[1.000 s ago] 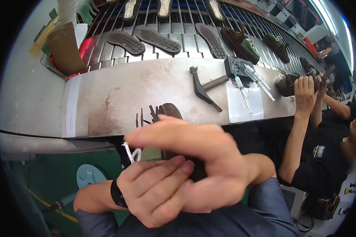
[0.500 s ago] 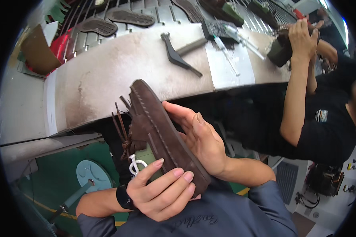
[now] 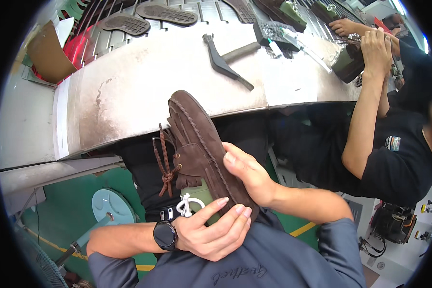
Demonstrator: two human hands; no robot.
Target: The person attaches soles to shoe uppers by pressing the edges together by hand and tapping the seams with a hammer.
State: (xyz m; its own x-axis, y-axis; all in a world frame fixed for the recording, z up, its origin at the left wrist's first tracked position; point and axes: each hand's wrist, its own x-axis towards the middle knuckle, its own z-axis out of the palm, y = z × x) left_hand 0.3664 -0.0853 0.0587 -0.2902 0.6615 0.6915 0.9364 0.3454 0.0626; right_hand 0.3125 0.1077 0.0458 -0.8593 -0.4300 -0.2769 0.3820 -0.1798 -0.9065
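A dark brown moccasin-style shoe (image 3: 197, 137) with a fringe, stitched seam and knotted brown laces (image 3: 166, 176) tilts toe-up in front of my body. A green shoe last (image 3: 200, 193) sits inside it, with a white cord loop (image 3: 183, 207) at its top. My left hand (image 3: 216, 235) is wrapped round the heel end, fingers over the near side. Against the sole side lies my right hand (image 3: 254, 180), its thumb on the shoe's edge and the other fingers mostly hidden behind it.
On the worn bench (image 3: 144, 81) beyond the shoe lie a hammer (image 3: 221, 62), syringes (image 3: 307, 52) and a black block (image 3: 273, 38). Shoe soles (image 3: 168, 13) rest on the slatted conveyor behind. At right a co-worker's hand (image 3: 377, 50) holds another shoe (image 3: 348, 65). A blue round stool (image 3: 111, 206) stands lower left.
The shoe has turned so more of its upper and laces show. My right hand has slid down along the sole toward the heel. Another hand has come into view at upper right.
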